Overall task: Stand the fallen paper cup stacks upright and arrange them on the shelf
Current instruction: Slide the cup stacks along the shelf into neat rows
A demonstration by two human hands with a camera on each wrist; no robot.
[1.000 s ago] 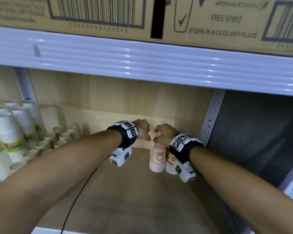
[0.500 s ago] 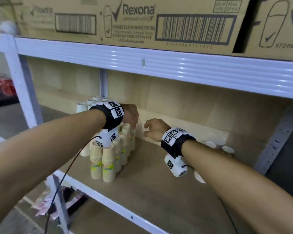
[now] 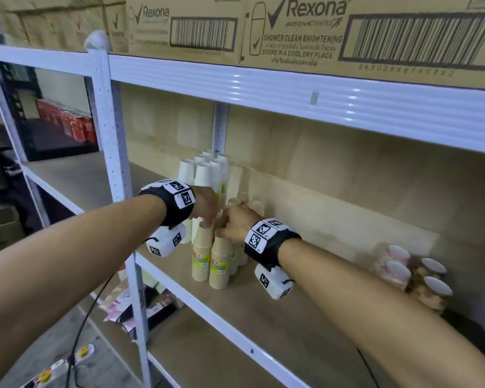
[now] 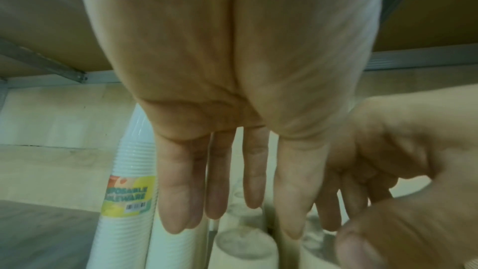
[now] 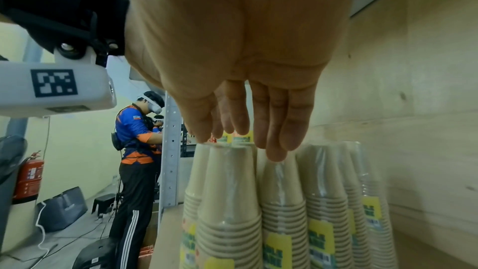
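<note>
Here, upright on the shelf: tan cup stacks, tops just under straight, close-set fingers of left hand and right hand. Overhead, cartons reading "Rexona"; stack labels partly legible, "DISPOSABLE".

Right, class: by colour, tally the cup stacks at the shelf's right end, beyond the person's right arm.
Pink stacks: 2
Brown stacks: 2
Total: 4 in view; the arm may hide more.

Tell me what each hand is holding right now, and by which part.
Nothing is gripped. Left hand and right hand have straight fingers reaching down onto the tops of the upright beige cup stacks.
</note>
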